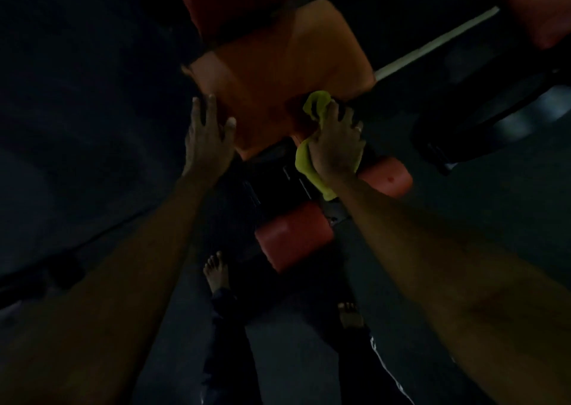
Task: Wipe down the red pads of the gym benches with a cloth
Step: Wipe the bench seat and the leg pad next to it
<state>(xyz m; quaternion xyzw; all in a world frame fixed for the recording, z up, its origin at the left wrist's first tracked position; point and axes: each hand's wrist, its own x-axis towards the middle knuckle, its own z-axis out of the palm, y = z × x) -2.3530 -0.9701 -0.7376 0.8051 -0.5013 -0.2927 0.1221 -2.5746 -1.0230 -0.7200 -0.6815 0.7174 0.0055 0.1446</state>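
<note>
Two hands: right hand (335, 140) grips cloth (312, 112) at red pad (278, 74) edge; left hand (208, 132) spread.

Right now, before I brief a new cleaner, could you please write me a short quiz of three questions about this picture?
1. True or false: the left hand, fingers spread, is at the left edge of the red seat pad and holds nothing.
2. Which hand grips the yellow cloth? A. the left hand. B. the right hand. C. both hands.
3. Fill in: between the seat pad and the person's bare feet, ___ red roller pads are visible.

Key: 1 true; 2 B; 3 two.
</note>
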